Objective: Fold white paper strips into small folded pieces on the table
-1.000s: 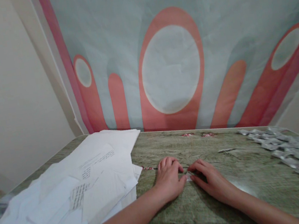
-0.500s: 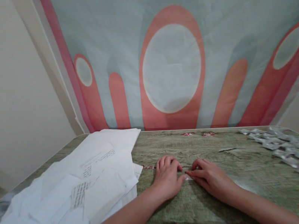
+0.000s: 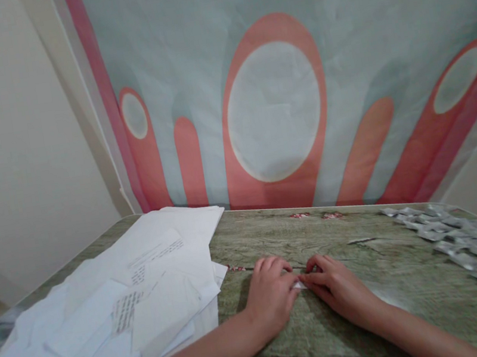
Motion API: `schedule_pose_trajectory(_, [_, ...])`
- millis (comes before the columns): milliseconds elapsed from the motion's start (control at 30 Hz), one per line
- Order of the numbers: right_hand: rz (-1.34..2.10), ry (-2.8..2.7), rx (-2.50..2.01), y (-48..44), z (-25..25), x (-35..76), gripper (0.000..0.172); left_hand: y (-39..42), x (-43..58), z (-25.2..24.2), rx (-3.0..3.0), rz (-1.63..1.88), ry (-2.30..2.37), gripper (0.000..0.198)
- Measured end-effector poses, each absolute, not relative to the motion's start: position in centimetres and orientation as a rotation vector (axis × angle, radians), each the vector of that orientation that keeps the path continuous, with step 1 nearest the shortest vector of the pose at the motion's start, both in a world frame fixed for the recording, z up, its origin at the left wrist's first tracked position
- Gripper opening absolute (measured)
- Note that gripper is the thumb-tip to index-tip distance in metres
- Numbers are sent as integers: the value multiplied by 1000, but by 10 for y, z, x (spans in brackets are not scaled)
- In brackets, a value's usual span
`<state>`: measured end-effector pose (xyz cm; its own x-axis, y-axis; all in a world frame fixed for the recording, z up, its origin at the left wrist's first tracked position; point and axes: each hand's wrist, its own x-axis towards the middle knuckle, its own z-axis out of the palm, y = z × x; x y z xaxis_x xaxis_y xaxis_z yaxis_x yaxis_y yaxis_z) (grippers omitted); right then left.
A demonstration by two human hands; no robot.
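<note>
Between my fingertips, low over the table's middle, is a small white piece of paper (image 3: pixel 299 284), mostly covered by the fingers. My left hand (image 3: pixel 271 294) closes on its left end, thumb and fingers drawn together. From the other side my right hand (image 3: pixel 334 285) pinches it with thumb and forefinger. The two hands almost meet at the paper. How it is folded is too small to make out.
A spread heap of white paper sheets (image 3: pixel 164 311), some printed, covers the table's left side. Rows of silvery-grey linked strips (image 3: pixel 472 253) lie along the right. The wood-patterned tabletop (image 3: pixel 256 230) meets a patterned hanging (image 3: pixel 273 112) at the back.
My left hand has come down slightly and its fingers have drawn in closer to the paper and the right hand. My right hand has barely moved.
</note>
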<state>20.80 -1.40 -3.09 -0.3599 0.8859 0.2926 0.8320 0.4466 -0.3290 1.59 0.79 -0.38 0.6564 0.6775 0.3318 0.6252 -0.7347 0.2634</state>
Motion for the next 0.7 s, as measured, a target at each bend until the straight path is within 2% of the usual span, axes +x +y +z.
schedule_pose_trajectory(67, [175, -2275, -1441, -14, -30, 208, 23, 3, 19, -1, 2883, 542, 1031, 9])
schedule_pose_trajectory(367, [326, -2220, -1411, -12, -28, 209, 22, -2, 26, -5, 3298, 229, 822, 27])
schedule_pose_trajectory(467, [366, -2100, -1447, -11, -36, 211, 24, -3, 25, -6, 3321, 215, 828, 28])
schedule_pose_trajectory(567, [271, -2048, -1522, -10, -41, 212, 33, -3, 25, -7, 3315, 227, 847, 28])
schedule_pose_trajectory(700, [195, -2076, -1579, -8, -44, 214, 36, -3, 25, -7, 3285, 243, 865, 30])
